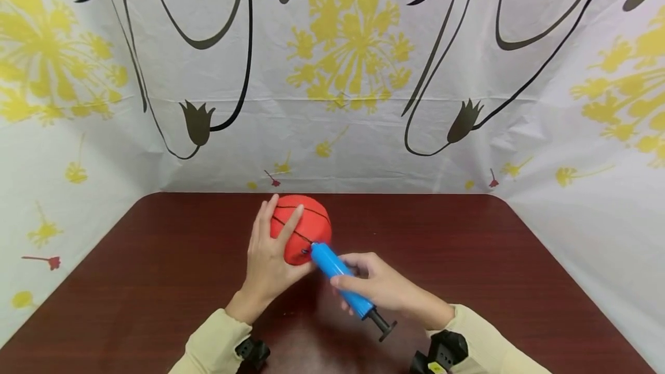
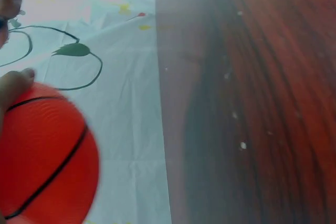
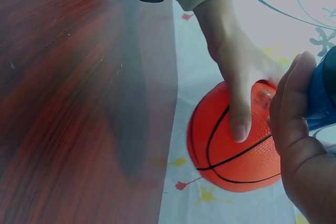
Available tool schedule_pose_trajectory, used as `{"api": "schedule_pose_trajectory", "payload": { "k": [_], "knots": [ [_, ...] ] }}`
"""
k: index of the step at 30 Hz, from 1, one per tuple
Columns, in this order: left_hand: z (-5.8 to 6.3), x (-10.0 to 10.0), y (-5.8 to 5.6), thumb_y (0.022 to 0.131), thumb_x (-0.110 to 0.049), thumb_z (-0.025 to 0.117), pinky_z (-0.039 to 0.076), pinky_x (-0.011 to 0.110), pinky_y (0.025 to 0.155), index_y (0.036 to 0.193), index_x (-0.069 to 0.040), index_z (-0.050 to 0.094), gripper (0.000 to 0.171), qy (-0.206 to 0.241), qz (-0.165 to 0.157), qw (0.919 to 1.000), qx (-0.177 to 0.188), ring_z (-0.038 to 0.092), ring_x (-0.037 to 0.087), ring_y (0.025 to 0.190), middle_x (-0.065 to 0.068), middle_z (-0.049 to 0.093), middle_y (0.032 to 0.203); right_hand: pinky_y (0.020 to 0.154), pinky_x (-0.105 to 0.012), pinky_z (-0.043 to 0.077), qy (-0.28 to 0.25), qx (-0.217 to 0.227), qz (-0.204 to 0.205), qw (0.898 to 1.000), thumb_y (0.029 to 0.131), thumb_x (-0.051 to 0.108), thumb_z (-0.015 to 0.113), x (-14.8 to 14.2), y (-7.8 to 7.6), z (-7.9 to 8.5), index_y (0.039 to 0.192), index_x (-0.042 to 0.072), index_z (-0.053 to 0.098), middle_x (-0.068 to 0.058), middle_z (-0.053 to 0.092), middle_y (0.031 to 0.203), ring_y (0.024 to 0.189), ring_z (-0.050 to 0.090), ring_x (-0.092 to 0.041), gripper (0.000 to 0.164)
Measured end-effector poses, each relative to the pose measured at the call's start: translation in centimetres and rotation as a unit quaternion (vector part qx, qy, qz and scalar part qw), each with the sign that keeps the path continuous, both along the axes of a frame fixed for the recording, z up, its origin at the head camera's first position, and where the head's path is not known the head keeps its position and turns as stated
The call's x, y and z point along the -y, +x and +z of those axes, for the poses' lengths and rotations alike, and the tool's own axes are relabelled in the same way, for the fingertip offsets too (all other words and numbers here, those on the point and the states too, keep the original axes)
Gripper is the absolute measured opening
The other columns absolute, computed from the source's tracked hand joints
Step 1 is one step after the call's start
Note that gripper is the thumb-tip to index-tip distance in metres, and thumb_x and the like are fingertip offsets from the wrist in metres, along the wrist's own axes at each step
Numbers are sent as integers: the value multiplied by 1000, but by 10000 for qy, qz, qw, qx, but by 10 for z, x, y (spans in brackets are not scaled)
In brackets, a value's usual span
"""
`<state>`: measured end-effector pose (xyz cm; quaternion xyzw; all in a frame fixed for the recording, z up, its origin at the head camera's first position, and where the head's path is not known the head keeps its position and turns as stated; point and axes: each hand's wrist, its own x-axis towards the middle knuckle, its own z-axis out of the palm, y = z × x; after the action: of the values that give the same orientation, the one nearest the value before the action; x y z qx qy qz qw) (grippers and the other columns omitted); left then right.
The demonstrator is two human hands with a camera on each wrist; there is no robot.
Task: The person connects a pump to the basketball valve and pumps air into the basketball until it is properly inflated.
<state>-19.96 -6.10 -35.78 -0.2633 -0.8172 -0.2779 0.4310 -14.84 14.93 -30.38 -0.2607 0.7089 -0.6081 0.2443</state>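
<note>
An orange-red toy basketball with black lines is held by my left hand, fingers spread over its left side and thumb underneath. My right hand grips a blue hand pump around its barrel. The pump's tip meets the ball's lower right side; whether a needle is inside the ball cannot be seen. Toward me, the pump's black T-handle sticks out a little. In the right wrist view, the left thumb lies across the ball. Only part of the ball shows in the left wrist view.
Both hands work above a dark red-brown wooden table. A white cloth with yellow and dark plant prints hangs behind the table and along both sides. Black wrist cameras sit on the cream sleeves.
</note>
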Motion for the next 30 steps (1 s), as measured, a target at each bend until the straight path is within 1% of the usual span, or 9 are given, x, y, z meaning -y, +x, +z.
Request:
{"api": "schedule_pose_trajectory", "payload": {
  "k": [3, 6, 12, 16, 19, 24, 27, 28, 30],
  "knots": [
    [2, 2, -1, 73, -55, 57, 42, 54, 79, 130, -21, 43, 68, 73, -103, 9977, -673, 24, 41, 124, 18, 30, 136, 60, -33, 51, -93, -62, 112, 9999, 88, 15, 53, 0, 2, 1, 114, -8, 45, -13, 57, 80, 62, 59, -19, 36],
    [4, 5, -2, 74, -55, 55, 42, 54, 79, 125, -19, 49, 63, 80, -217, 9955, -923, 29, 43, 121, 18, 37, 132, 58, -33, 51, -136, -90, 159, 9997, 89, 15, 52, 1, 4, 3, 113, -8, 46, -13, 57, 78, 61, 59, -18, 34],
    [13, 9, -4, 58, -45, 75, 42, 52, 80, 123, -19, 50, 74, -708, -112, 9971, -267, 33, 41, 118, 16, 40, 128, 59, -33, 50, 164, -125, -122, 9997, 89, 18, 52, -1, 6, 5, 114, -5, 48, -14, 58, 74, 61, 57, -19, 34],
    [19, 9, -6, 51, -39, 81, 42, 51, 82, 122, -20, 50, 79, -1214, -96, 9925, 37, 33, 40, 118, 15, 40, 127, 55, -30, 49, 1063, -996, -333, 9888, 88, 23, 53, -4, 8, 9, 114, 2, 51, -5, 56, 71, 56, 56, -14, 33],
    [21, 11, -7, 50, -40, 82, 44, 50, 79, 121, -21, 51, 79, -1468, -198, 9888, 168, 34, 38, 117, 13, 40, 126, 49, -25, 45, 1939, -2020, -357, 9593, 87, 26, 54, -5, 11, 14, 107, 8, 53, 3, 52, 64, 48, 51, -7, 27],
    [22, 18, -5, 49, -44, 81, 46, 49, 75, 121, -23, 51, 80, -1801, -388, 9821, 380, 34, 36, 116, 10, 40, 126, 42, -15, 37, 2991, -3597, -313, 8833, 84, 20, 58, 0, 22, 21, 94, 7, 50, 8, 41, 59, 44, 39, 1, 18],
    [23, 20, -3, 51, -47, 79, 45, 49, 76, 121, -24, 50, 80, -1895, -481, 9793, 515, 34, 36, 117, 10, 40, 127, 41, -13, 34, 3377, -4231, -395, 8399, 81, 18, 61, 1, 30, 24, 97, 3, 49, 8, 39, 61, 44, 37, 1, 25],
    [23, 21, -2, 51, -48, 79, 45, 50, 77, 122, -24, 50, 80, -1912, -501, 9786, 576, 35, 36, 116, 9, 40, 127, 41, -13, 34, 3449, -4326, -417, 8320, 80, 18, 61, 1, 32, 24, 98, 2, 49, 8, 40, 62, 44, 36, 1, 26],
    [22, 22, 0, 51, -49, 78, 45, 49, 77, 123, -25, 50, 80, -1909, -584, 9767, 785, 35, 34, 116, 9, 40, 127, 41, -13, 34, 3471, -4283, -361, 8336, 80, 18, 62, 0, 34, 25, 98, 2, 50, 8, 40, 62, 45, 37, 1, 27]
  ]
}}
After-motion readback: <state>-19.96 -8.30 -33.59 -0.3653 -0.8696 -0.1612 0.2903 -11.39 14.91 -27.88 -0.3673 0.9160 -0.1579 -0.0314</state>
